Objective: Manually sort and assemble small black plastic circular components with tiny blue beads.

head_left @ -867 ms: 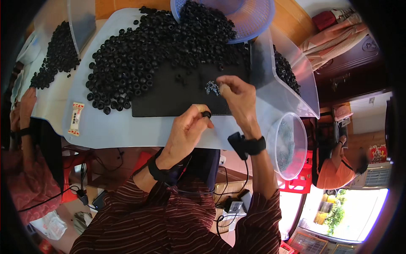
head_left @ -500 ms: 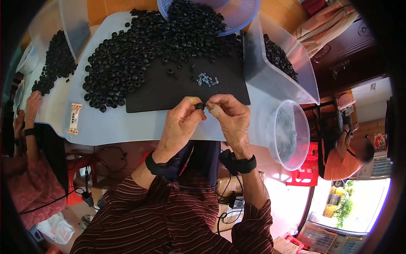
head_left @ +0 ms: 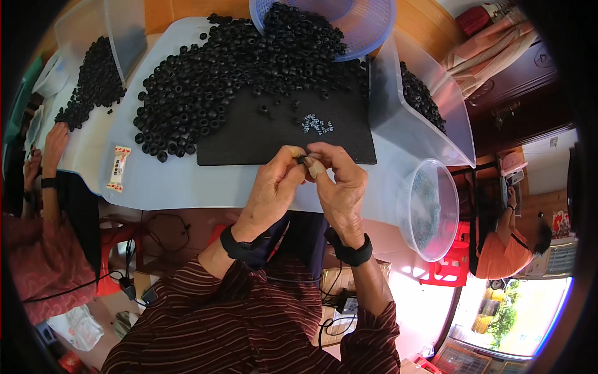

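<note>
Between the fingertips of my left hand (head_left: pixel 266 194) is a small black ring-shaped part (head_left: pixel 302 159), mostly covered by the fingers. My right hand (head_left: pixel 341 192) is closed in a pinch against that part, a pale tape on its thumb; what its fingertips hold is hidden. Both hands are over the near edge of a black mat (head_left: pixel 249 140). On the mat lies a little heap of small clear bluish pieces (head_left: pixel 316 124). Beyond it spreads a big pile of black ring-shaped parts (head_left: pixel 187 112), with a few loose ones closer in.
A blue basket (head_left: pixel 367 34) tips over the pile. Right of the mat stand a clear bin (head_left: pixel 417 134) with black parts and a round tub (head_left: pixel 450 215) of bluish pieces. A wrapped snack (head_left: pixel 118 168) lies left. Another person's hand (head_left: pixel 55 144) reaches to a second pile.
My right hand has moved in to the left, and its fingertips now meet the black part in my left hand. The whole view has shifted slightly.
</note>
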Available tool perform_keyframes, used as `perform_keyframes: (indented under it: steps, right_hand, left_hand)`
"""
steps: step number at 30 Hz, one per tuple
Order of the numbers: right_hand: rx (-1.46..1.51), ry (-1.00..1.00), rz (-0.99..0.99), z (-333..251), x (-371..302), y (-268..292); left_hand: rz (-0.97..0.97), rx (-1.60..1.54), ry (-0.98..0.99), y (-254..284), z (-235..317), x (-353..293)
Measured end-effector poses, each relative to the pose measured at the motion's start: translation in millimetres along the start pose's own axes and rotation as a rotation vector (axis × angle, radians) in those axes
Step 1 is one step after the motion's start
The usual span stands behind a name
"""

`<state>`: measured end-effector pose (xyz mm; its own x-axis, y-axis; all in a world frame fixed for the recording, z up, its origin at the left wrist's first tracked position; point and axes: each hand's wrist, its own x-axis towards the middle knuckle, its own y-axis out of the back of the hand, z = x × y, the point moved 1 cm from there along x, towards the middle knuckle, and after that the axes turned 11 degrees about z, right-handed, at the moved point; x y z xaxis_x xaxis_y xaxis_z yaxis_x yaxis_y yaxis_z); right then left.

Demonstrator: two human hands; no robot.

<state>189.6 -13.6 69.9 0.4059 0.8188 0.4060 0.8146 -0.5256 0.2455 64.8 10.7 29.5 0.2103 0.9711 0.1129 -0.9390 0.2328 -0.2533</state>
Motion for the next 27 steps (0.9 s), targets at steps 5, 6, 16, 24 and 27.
perform_keyframes:
  steps: [5,6,16,24,27]
  right_hand:
    - [0.059,-0.111,-0.086,-1,6,1]
    - [0.064,-0.133,-0.102,-3,9,1]
    - [-0.519,0.516,-0.320,27,83,-37]
    - [-0.090,-0.105,-0.189,9,62,-11]
    - [0.084,-0.347,-0.245,13,42,13]
  left_hand:
    - [0.020,0.001,0.003,1,1,0]
    - [0.046,-0.042,-0.010,-1,2,0]
    - [0.050,-0.095,0.040,1,0,0]
    - [0.042,-0.114,0.048,3,-7,3]
    - [0.027,-0.116,0.023,2,-5,2]
